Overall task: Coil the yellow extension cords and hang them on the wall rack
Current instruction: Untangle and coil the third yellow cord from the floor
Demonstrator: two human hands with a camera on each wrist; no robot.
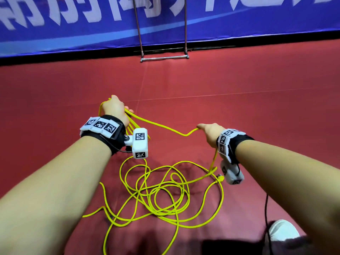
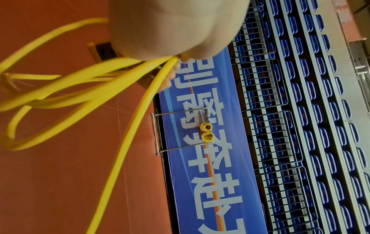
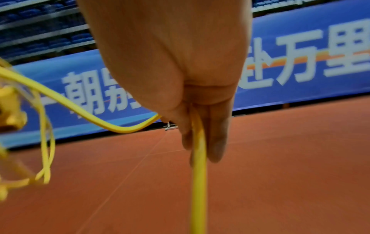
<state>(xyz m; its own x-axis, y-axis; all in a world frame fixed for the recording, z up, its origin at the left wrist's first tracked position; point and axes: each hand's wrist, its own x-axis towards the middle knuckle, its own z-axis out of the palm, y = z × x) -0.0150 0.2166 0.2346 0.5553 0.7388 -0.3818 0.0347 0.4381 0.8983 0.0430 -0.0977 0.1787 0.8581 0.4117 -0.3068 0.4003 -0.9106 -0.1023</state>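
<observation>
the yellow cord (image 1: pixel 165 196) lies mostly tangled on the red floor (image 1: pixel 239 107), with a few loops gathered in the gripping left hand (image 1: pixel 115 109). the right hand (image 1: pixel 209 132) pinches the next stretch. two finished coils (image 2: pixel 206 132) already hang on the rack (image 2: pixel 158 134); most coiling remains.

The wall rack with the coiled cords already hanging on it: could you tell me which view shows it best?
The left wrist view: the whole rack appears against the blue banner, with two yellow coils on it. The head view shows only its legs and floor bar, no coils. The right wrist view shows a sliver behind the right hand.
</observation>
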